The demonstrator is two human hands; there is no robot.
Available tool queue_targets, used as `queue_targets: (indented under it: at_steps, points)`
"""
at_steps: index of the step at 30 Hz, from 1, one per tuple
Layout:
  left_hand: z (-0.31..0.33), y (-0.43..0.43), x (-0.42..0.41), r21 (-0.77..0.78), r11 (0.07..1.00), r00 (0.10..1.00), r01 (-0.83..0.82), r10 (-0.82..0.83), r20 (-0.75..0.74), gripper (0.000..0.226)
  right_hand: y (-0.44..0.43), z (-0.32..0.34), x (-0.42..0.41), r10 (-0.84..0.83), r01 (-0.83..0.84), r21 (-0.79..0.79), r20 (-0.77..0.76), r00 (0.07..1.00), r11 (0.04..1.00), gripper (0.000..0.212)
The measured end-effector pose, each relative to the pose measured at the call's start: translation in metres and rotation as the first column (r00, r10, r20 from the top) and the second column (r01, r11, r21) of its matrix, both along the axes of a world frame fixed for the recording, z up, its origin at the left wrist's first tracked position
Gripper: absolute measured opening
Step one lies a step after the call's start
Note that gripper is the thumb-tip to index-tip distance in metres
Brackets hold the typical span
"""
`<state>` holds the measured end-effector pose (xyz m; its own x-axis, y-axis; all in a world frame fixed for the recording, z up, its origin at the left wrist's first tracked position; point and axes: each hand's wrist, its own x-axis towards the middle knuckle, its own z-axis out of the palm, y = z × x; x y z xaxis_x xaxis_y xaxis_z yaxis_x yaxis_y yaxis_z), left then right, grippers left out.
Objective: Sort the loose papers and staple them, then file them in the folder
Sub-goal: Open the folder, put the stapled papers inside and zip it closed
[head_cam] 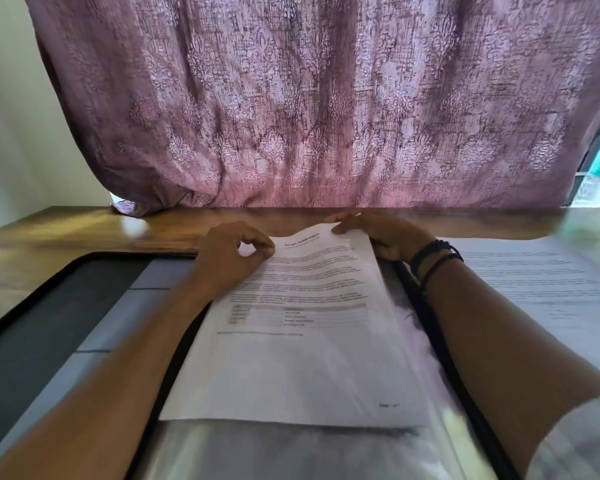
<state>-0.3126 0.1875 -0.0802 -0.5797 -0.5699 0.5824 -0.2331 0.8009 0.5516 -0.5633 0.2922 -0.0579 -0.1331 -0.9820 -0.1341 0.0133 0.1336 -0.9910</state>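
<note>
Shiny clear plastic of the open folder [257, 455] lies closest, with the papers [302, 368] flat on it. They look thin, light and floppy, so the top corners seem best to hold. Both arms reach out: left hand [229, 258] pinches one top corner, right hand [378, 237] pinches the other.

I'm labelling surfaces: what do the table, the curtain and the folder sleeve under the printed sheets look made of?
The table looks like glossy wood or veneer: grain and glare. The curtain seems to be thin woven fabric, patterned, with light glowing through. The folder sleeve is probably clear plastic film: shiny reflections.
</note>
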Motion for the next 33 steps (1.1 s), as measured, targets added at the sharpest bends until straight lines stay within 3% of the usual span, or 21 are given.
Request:
queue_targets:
  at_steps: [3,7,12,18,22,25,29,33]
  points:
    - [0.002,0.001,0.000,-0.004,1.000,1.000,-0.024,0.024,0.000,0.006,0.002,0.000,0.000,0.105,-0.101,0.040,-0.093,0.990,0.994,0.023]
    - [0.003,0.003,0.000,-0.032,0.999,0.999,-0.029,0.029,0.019,0.007,0.006,0.000,0.001,0.114,-0.113,0.015,-0.031,0.993,0.993,0.017]
    - [0.005,0.006,-0.001,-0.039,0.999,0.999,-0.037,0.037,0.010,0.008,0.010,0.004,0.004,0.165,-0.163,0.019,-0.108,0.980,0.986,0.018]
    - [0.005,0.005,0.000,-0.043,0.997,0.998,-0.061,0.062,0.018,0.007,0.004,0.003,0.007,0.102,-0.096,0.047,-0.146,0.984,0.994,0.052]
    - [0.004,0.005,0.000,-0.035,0.998,0.999,-0.049,0.050,0.018,0.008,0.004,0.003,0.005,0.110,-0.098,0.080,-0.171,0.979,0.992,0.062]
    - [0.003,0.006,-0.001,-0.054,0.998,0.999,-0.033,0.034,0.023,0.011,0.006,0.006,0.007,0.172,-0.148,0.136,-0.184,0.968,0.980,0.089]
    - [0.003,0.005,-0.002,-0.031,0.999,0.999,-0.040,0.041,0.031,0.010,0.009,0.020,0.023,0.148,-0.110,0.155,-0.264,0.953,0.982,0.060]
    - [0.004,0.005,0.000,-0.043,0.995,0.996,-0.086,0.087,0.017,0.016,0.012,0.032,0.035,-0.112,0.124,-0.018,-0.576,0.810,0.992,0.047]
